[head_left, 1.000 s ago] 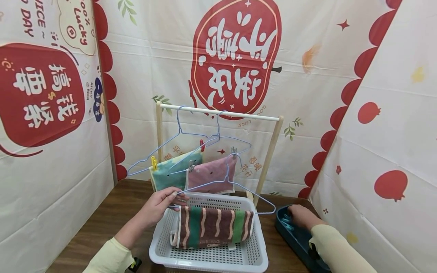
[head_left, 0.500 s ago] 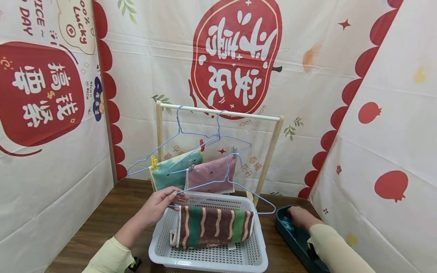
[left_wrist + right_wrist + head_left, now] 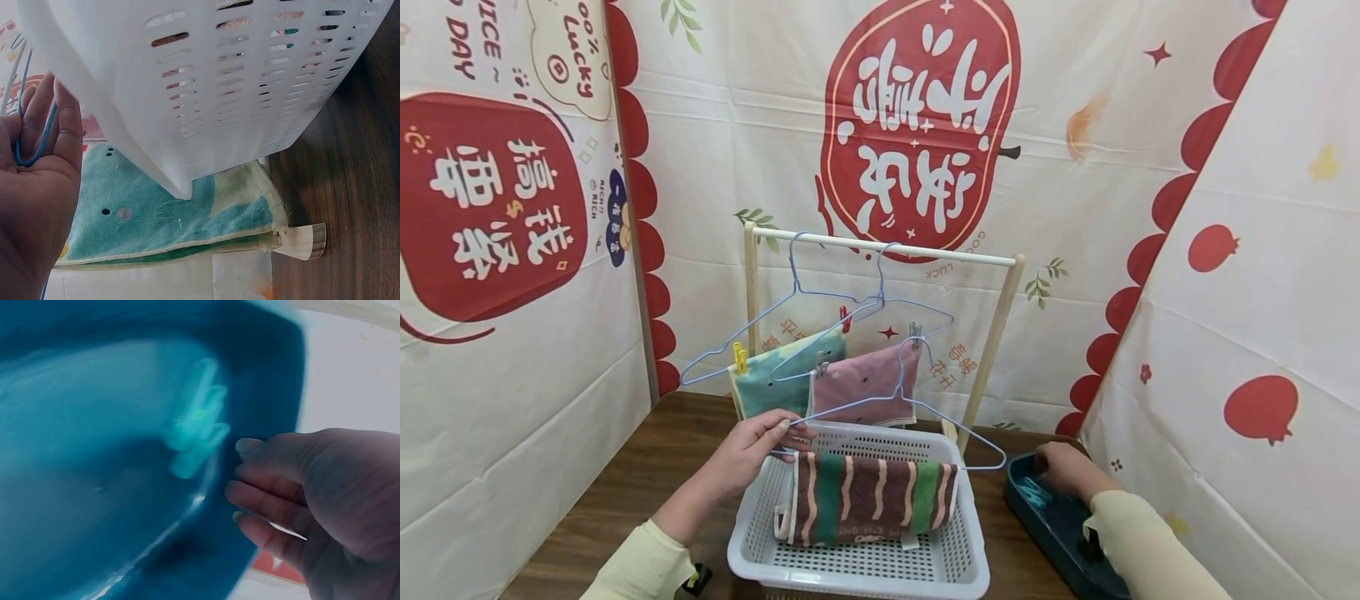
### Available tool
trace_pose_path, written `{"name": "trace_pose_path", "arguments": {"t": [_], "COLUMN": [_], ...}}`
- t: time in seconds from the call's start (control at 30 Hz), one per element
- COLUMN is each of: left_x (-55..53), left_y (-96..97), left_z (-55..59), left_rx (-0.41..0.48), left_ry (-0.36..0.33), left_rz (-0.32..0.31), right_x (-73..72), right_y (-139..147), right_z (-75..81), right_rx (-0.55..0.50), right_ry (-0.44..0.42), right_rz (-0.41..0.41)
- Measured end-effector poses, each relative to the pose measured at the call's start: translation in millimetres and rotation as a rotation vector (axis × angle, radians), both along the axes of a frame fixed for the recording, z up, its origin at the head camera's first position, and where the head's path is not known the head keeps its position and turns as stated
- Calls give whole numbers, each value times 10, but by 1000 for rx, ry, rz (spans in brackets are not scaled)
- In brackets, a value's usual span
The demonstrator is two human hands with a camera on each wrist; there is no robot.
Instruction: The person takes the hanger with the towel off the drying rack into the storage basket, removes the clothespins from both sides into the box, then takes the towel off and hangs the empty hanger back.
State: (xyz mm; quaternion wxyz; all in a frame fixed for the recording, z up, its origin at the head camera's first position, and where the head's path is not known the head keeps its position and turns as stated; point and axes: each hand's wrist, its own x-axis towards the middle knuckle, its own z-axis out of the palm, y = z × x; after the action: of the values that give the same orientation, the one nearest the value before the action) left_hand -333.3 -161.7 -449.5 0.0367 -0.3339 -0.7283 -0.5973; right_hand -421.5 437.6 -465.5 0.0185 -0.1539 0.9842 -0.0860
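My left hand [image 3: 760, 446] grips the left end of a blue wire hanger [image 3: 850, 407]; in the left wrist view the hanger's bent corner [image 3: 28, 159] lies across the fingers. A brown striped towel [image 3: 876, 500] with green bands is draped over the hanger's lower bar, above a white perforated basket [image 3: 745, 542]. My right hand [image 3: 1071, 471] is at the far end of a dark teal tray [image 3: 1052, 542]. Teal clothespins [image 3: 199, 419] lie in the tray, beside the fingertips. The fingers are loosely bent, and nothing shows between them and the thumb.
Behind the basket stands a rack with a white rod [image 3: 887, 246]. Two blue hangers hang there, bearing a teal towel [image 3: 775, 379] with yellow and red clothespins and a pink towel [image 3: 868, 379] with grey ones. Printed cloth walls [image 3: 700, 167] enclose the wooden table [image 3: 602, 492].
My right hand has drawn slightly to the right in the tray, uncovering more of the teal clothespins. My left hand, the hanger and the striped towel stay in place.
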Motion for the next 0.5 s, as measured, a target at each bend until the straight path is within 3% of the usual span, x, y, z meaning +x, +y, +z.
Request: {"name": "trace_pose_path", "arguments": {"t": [0.2, 0.5], "left_x": [2, -1], "left_y": [-6, -5], "left_z": [6, 4], "left_rx": [0, -2], "left_ry": [-2, 1], "left_rz": [5, 6], "right_x": [112, 516], "right_y": [-84, -507], "right_z": [336, 964], "right_rx": [-119, -263], "right_ry": [71, 289], "right_rz": [-22, -43]}}
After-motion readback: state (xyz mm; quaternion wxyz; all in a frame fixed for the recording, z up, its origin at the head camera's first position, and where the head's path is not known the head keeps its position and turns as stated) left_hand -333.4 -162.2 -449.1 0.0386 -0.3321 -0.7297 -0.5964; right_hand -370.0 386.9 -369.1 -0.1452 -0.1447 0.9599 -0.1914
